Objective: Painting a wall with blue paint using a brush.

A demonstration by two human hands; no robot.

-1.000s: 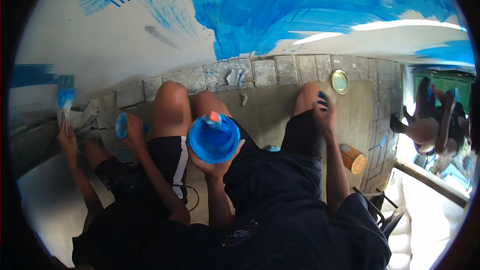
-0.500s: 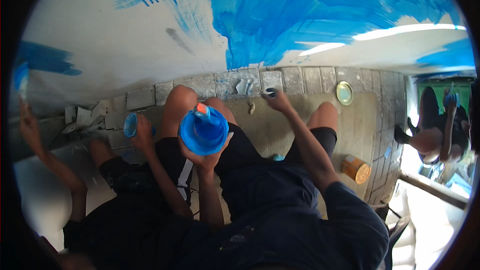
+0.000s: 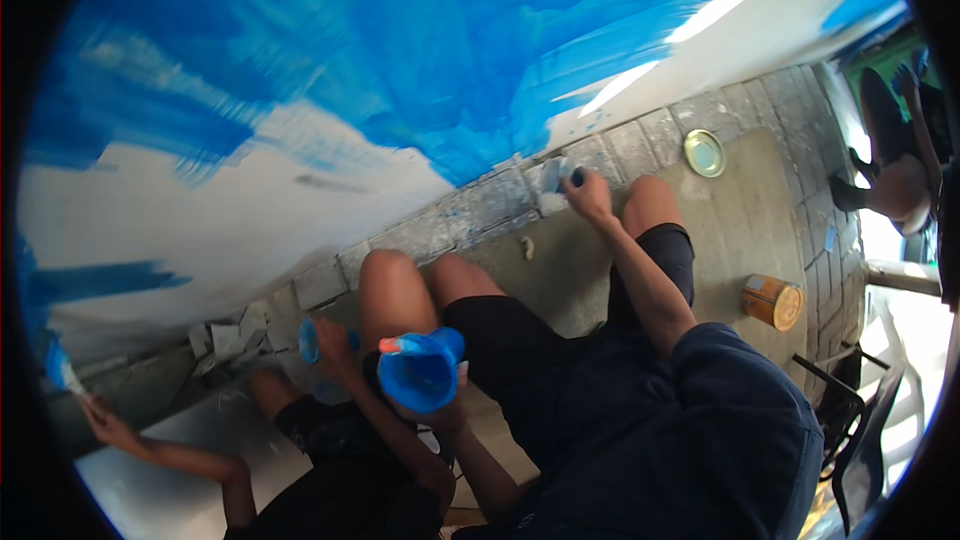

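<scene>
My left hand [image 3: 450,410] grips a blue, paint-coated cup [image 3: 418,378] from below. The cup is tilted, and an orange-red handle end [image 3: 400,345] lies at its rim; the rest of that handle is smeared blue. Low by the wall, my right hand [image 3: 590,198] is closed, with a small dark shape at its fingers. A pale translucent piece [image 3: 555,176] shows right at the fingertips, on or just above the paving blocks [image 3: 487,208]. Blur hides whether the fingers hold it.
A co-worker at my left holds a blue-tipped paintbrush [image 3: 62,365] near the wall [image 3: 250,230] and a blue cup [image 3: 310,340]. A round can lid [image 3: 704,153], an orange can [image 3: 772,302] and a black chair [image 3: 850,420] are at right. Broken pieces [image 3: 235,337] lie by the wall.
My view has tilted and shifted. My right hand has come to the pale piece, which now sits closer to the wearer's right knee. The cup in my left hand has tipped more.
</scene>
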